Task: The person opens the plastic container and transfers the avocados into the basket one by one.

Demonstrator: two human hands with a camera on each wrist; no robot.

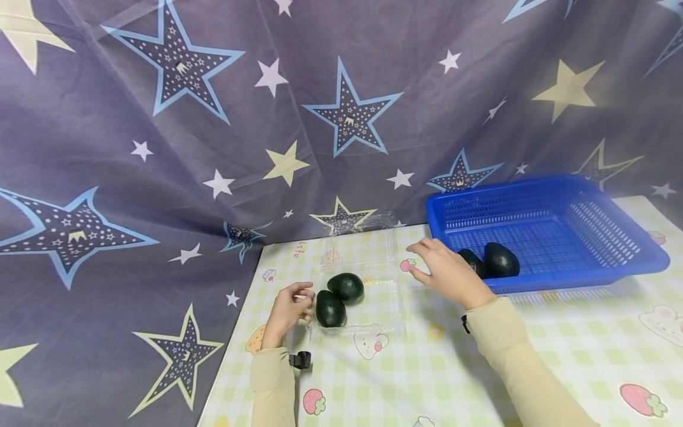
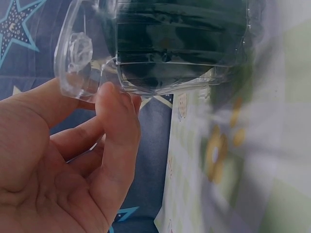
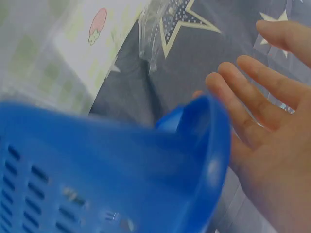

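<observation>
Two dark green avocados [image 1: 331, 308] lie in the left part of an open clear plastic clamshell container [image 1: 392, 302], whose lid [image 1: 381, 240] is folded back toward the curtain. My left hand [image 1: 290, 308] is at the container's left edge, its curled fingers about the clear rim in the left wrist view. My right hand [image 1: 448, 270] is raised between the container and a blue plastic basket [image 1: 629, 261], fingers spread and holding nothing. Two more avocados [image 1: 501, 260] lie in the basket's near left corner, one partly hidden by my right hand.
A dark curtain with stars [image 1: 299, 118] hangs behind and along the left side of the table. A green and white checked tablecloth [image 1: 443, 367] with cartoon prints covers the table. The basket's raised wall stands close beside my right hand.
</observation>
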